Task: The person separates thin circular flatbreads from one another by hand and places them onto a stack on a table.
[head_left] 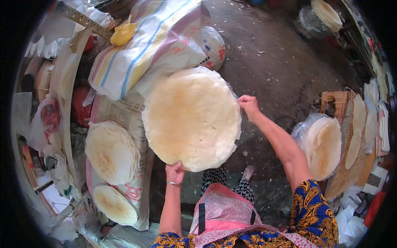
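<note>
A large, pale, round flatbread [192,119], faintly browned on its left half, is held up before me. My left hand [175,172] grips its lower edge with the thumb on top. At the right edge, the fingertips of my right hand [249,107] pinch the rim. The border looks ragged and layered, and I cannot tell whether this is one sheet or several. To the left, a pile of similar flatbreads [111,152] lies on a printed woven sack [141,192]. A smaller browned flatbread [115,205] rests just below that pile.
Striped woven sacking [145,46] covers the upper left, with a yellow scoop [122,33] on it. At right, a flatbread stack [324,148] in plastic stands by a wooden board [350,155]. Another stack [327,15] sits at upper right. Crumbs dot the dark floor [279,62].
</note>
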The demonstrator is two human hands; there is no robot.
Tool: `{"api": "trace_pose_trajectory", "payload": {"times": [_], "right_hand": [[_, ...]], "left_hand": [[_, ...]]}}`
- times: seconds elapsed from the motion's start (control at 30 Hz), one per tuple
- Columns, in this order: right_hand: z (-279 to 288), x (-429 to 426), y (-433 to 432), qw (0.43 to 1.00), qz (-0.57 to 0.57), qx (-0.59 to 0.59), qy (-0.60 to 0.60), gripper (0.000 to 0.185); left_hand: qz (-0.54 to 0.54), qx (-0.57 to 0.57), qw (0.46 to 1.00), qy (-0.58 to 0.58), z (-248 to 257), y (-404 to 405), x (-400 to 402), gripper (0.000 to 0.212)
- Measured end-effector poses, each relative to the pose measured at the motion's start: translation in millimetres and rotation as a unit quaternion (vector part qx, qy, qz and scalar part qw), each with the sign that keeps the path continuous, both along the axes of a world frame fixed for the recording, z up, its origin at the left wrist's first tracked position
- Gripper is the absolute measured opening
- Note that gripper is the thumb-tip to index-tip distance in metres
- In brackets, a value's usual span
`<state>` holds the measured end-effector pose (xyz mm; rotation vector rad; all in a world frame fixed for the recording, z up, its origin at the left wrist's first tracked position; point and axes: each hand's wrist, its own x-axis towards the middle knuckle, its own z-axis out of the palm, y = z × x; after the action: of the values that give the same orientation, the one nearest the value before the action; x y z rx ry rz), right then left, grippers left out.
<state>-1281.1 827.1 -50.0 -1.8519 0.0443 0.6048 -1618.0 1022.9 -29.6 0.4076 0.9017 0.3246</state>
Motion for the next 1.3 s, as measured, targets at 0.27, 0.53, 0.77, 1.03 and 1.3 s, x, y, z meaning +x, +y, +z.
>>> {"api": "trace_pose_trajectory", "payload": {"times": [0.27, 0.53, 0.77, 1.03, 1.3], "right_hand": [[37, 36, 45, 0.901, 0.170, -0.153, -0.368, 0.022], [74, 39, 150, 0.806, 0.369, -0.305, -0.348, 0.042], [96, 63, 164, 0.858, 0.475, -0.164, -0.106, 0.023], [79, 114, 186, 0.841, 0.532, -0.103, -0.003, 0.023], [72, 94, 168, 0.790, 0.469, 0.047, -0.391, 0.025]], "left_hand": [[-0.031, 0.051, 0.986, 0.157, 22, -12, 4, 0.052], [-0.011, -0.070, 0.987, 0.142, 63, -35, 22, 0.054], [0.037, -0.085, 0.989, 0.114, 42, -36, 23, 0.050], [0.089, -0.080, 0.980, 0.158, 51, -42, 39, 0.050], [0.153, -0.096, 0.967, 0.180, 47, -44, 49, 0.058]]}}
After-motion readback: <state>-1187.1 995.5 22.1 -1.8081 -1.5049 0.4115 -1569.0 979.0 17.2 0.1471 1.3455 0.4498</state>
